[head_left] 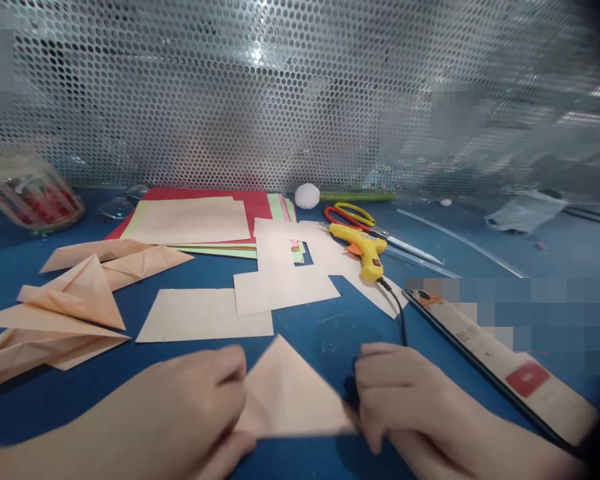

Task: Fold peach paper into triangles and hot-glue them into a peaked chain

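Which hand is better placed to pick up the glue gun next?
Right. The right hand rests beside the glue gun's black cord, and the yellow glue gun lies straight beyond it. The left hand presses the folded paper triangle, farther away.

Your blue worktop (330, 333) carries yellow hot-glue gun (363, 248) near centre, black cord (397, 310) trailing toward near edge. Red-and-yellow-handled scissors (353, 215) just behind gun. Stack of coloured paper sheets (200, 223) toward far edge, white ball (307, 195) beside it. Flat peach paper rectangles (205, 315) mid-worktop. Folded peach paper shapes (70, 300) at your left edge. Clear plastic tub (27, 190) in far left corner. Long ruler (505, 360) along right side. Perforated metal screen (280, 93) behind far edge.
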